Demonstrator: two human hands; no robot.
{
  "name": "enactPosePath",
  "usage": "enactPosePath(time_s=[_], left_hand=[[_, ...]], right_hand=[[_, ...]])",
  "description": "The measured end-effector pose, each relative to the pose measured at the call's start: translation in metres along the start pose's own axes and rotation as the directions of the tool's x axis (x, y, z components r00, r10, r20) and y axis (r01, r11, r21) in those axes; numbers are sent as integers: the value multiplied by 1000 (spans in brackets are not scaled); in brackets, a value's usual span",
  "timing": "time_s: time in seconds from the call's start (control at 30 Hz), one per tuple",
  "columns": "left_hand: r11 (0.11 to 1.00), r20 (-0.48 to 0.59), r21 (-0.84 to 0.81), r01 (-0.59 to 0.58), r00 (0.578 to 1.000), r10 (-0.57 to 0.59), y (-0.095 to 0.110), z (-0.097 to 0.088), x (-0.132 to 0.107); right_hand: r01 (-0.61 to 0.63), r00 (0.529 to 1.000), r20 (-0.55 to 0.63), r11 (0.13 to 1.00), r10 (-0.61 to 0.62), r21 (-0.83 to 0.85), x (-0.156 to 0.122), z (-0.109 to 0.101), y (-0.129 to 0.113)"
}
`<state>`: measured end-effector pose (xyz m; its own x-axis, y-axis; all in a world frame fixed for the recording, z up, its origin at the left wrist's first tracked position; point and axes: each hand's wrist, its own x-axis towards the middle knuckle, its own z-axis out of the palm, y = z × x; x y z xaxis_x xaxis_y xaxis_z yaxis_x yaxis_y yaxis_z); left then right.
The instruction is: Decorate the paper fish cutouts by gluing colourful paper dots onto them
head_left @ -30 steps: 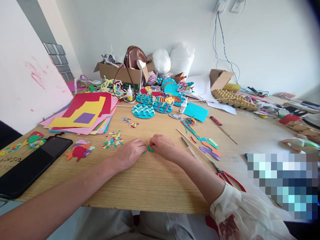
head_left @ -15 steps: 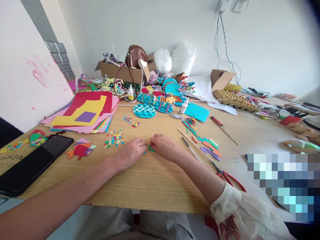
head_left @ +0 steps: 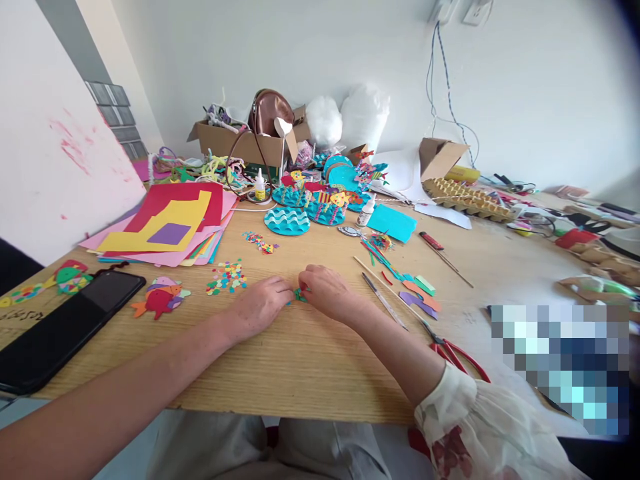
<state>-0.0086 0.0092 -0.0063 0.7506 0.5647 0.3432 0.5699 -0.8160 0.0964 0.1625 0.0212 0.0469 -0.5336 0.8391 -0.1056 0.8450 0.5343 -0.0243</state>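
Observation:
My left hand [head_left: 261, 308] rests on the wooden table with its fingers bent and pressed together; a speck of blue-green shows at its fingertips, too small to name. Just to its right, the curled fingers of my right hand [head_left: 327, 293] are closed on a small green paper piece [head_left: 299, 295], mostly hidden by them. Loose round paper dots [head_left: 227, 277] in several colours lie beyond my left wrist. Further left are red, orange and purple paper fish [head_left: 161, 297], next to a black phone [head_left: 75, 333].
Coloured paper sheets [head_left: 165, 220] are stacked at the left. Blue wave-pattern ovals [head_left: 287, 221] and glue bottles [head_left: 367, 212] stand farther back. On the right lie a pen [head_left: 383, 299], a thin stick [head_left: 385, 287], red-handled scissors [head_left: 460, 357] and paper scraps [head_left: 420, 300].
The whole view has shifted slightly, with things appearing a little farther left. Both hands keep nearly the same place and pose around the small green piece.

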Motion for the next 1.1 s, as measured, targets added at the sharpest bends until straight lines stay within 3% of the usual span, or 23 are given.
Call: enactPosePath(time_s=[0.5,1.1], left_hand=[[1000,-16,10,3,1000,-2,2,0,0],[1000,-25,-9,-14,1000,14,2,-1,0]], right_hand=[[81,997,-25,987,-78,138,-9,2,5],[44,998,-47,982,-36,186,-10,-6,11]])
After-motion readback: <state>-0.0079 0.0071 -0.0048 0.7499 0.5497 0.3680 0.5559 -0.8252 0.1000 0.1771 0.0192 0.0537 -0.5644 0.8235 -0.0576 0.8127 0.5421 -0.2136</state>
